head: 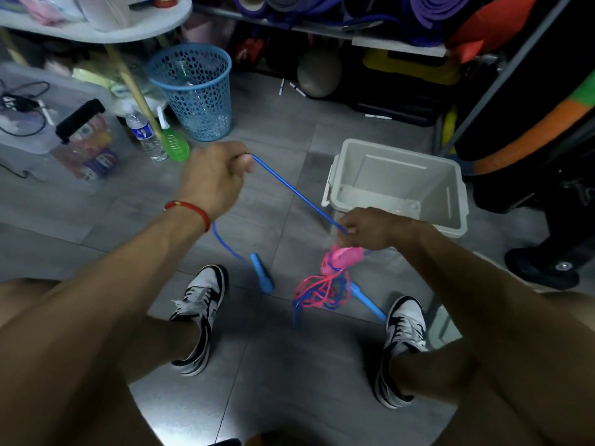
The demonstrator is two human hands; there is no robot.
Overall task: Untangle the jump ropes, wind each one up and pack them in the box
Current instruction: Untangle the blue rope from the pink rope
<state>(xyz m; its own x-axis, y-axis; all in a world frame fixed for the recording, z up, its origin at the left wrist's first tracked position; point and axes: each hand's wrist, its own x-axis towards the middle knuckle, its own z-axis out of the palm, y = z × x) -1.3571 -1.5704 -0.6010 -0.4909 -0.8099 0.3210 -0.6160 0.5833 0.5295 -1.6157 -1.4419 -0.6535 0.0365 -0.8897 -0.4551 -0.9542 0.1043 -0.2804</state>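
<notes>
Head view, one entry per item:

- Left hand (212, 175): my fingers are curled and pinch the blue rope (297, 193) at thumb and forefinger, raised above the floor.
- Right hand (375, 228): my fingers are closed on the other end of that taut stretch, and the same hand holds the pink handles (344, 257) bunched beneath it.
- Blue rope: thin, smooth, plastic-looking cord, straight between my hands; a slack length hangs from below my left wrist to a blue handle (262, 273) on the floor.
- Tangle (320, 291): pink rope and blue cord looped together, hanging from my right hand down to the floor; the second blue handle (367, 300) lies just beside it.
- Box (399, 185): pale grey, hard plastic, rectangular, open-topped, nothing visible inside, on the floor behind my right hand.
- Floor (264, 365): grey tiles, matt.
- Risk, as I judge it: pulling the taut stretch harder could cinch the loops into a knot, since both ropes still cross below.
- Risk: the pink handles could slip from my crowded right hand and drop the tangle back on itself.
</notes>
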